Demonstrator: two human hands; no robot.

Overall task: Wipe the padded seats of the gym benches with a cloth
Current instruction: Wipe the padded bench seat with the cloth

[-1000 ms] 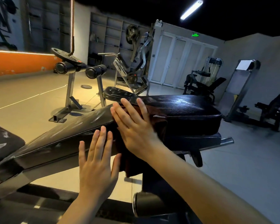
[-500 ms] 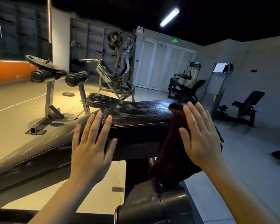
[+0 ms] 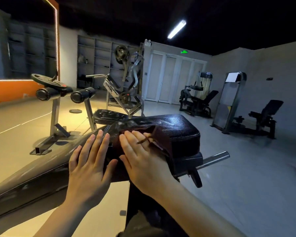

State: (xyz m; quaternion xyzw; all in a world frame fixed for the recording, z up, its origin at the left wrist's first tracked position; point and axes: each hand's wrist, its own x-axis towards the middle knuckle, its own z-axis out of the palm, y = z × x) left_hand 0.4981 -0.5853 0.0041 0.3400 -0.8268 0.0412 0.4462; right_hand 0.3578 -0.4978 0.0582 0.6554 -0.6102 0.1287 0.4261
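My right hand (image 3: 143, 159) lies flat with straight fingers on the dark red cloth (image 3: 161, 142), pressing it against the near edge of the black padded seat (image 3: 178, 127); a fold of cloth drapes over my fingers toward 3 o'clock. My left hand (image 3: 89, 170), fingers spread, rests flat on the bench's long back pad (image 3: 32, 178) just at 9 o'clock of the cloth. A steel bar (image 3: 214, 159) sticks out at 3 o'clock. Padded rollers (image 3: 82, 94) and a weight plate (image 3: 46, 81) stand at 11 o'clock.
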